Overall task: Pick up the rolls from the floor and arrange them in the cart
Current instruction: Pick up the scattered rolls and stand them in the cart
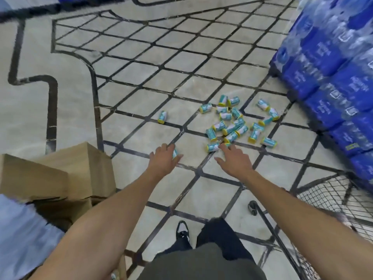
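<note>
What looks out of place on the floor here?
The rolls are spilled in a loose heap on the tiled floor beside the blue packs, lying at all angles. One stray roll lies apart to the left. The left hand holds one roll; the right hand reaches toward the heap.

A person's bare forearms, no sleeves visible. A dark grey top (pixel 201 263) above dark trousers (pixel 220 233). At 6 o'clock, a black-and-white shoe (pixel 182 232).
</note>
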Action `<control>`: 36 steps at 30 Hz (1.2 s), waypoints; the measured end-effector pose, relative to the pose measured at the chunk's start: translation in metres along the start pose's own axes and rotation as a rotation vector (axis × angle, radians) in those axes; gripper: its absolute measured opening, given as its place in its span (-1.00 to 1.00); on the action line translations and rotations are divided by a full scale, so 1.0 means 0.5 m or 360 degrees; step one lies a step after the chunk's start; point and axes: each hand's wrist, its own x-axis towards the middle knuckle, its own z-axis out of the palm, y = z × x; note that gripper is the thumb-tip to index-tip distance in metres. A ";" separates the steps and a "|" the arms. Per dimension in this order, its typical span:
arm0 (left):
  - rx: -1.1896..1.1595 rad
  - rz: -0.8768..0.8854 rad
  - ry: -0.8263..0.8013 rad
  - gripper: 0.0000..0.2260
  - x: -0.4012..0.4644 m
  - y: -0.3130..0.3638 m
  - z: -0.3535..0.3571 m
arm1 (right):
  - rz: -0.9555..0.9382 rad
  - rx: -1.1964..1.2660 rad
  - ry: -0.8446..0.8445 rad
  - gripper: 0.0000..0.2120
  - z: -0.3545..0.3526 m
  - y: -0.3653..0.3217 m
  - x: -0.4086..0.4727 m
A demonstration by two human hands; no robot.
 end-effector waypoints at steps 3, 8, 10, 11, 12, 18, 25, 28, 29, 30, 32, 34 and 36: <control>0.0011 -0.0023 -0.0087 -0.48 0.106 0.003 0.022 | 0.0003 -0.0018 -0.0041 -0.49 0.010 0.035 0.105; -0.0020 -0.0104 -0.0204 -0.45 0.301 0.013 0.091 | 0.0007 -0.0032 -0.0147 -0.47 0.035 0.116 0.321; -0.0114 -0.0186 -0.0257 -0.43 0.379 0.020 0.129 | 0.0013 -0.0058 -0.0226 -0.45 0.049 0.153 0.421; -0.0189 -0.0240 -0.0290 -0.42 0.415 0.021 0.152 | 0.0003 -0.0068 -0.0274 -0.44 0.061 0.170 0.471; -0.0256 -0.0298 -0.0323 -0.41 0.452 0.023 0.175 | -0.0008 -0.0078 -0.0301 -0.43 0.074 0.185 0.520; -0.0735 -0.0807 -0.0397 -0.39 0.670 0.012 0.391 | -0.0091 -0.0252 -0.0464 -0.37 0.221 0.267 0.802; -0.0859 -0.1422 -0.0532 -0.37 0.883 -0.095 0.766 | -0.0215 -0.0268 -0.0657 -0.27 0.541 0.330 1.103; -0.0810 -0.1626 -0.0550 -0.26 0.957 -0.152 0.936 | -0.0278 -0.0336 -0.0681 -0.18 0.699 0.363 1.221; -0.0776 -0.1650 -0.0577 -0.26 0.980 -0.170 0.988 | -0.0299 -0.0373 -0.0687 -0.17 0.747 0.373 1.257; -0.0735 -0.1694 -0.0609 -0.27 1.000 -0.186 1.034 | -0.0302 -0.0400 -0.0692 -0.17 0.792 0.385 1.291; -0.0662 -0.1764 -0.0673 -0.30 1.029 -0.228 1.118 | -0.0290 -0.0429 -0.0690 -0.19 0.876 0.409 1.354; -0.0667 -0.1763 -0.0700 -0.34 1.060 -0.266 1.196 | -0.0328 -0.0460 -0.0676 -0.19 0.946 0.441 1.402; -0.0677 -0.1900 -0.0619 -0.21 1.102 -0.299 1.257 | -0.0448 -0.0513 -0.0616 -0.16 1.001 0.470 1.441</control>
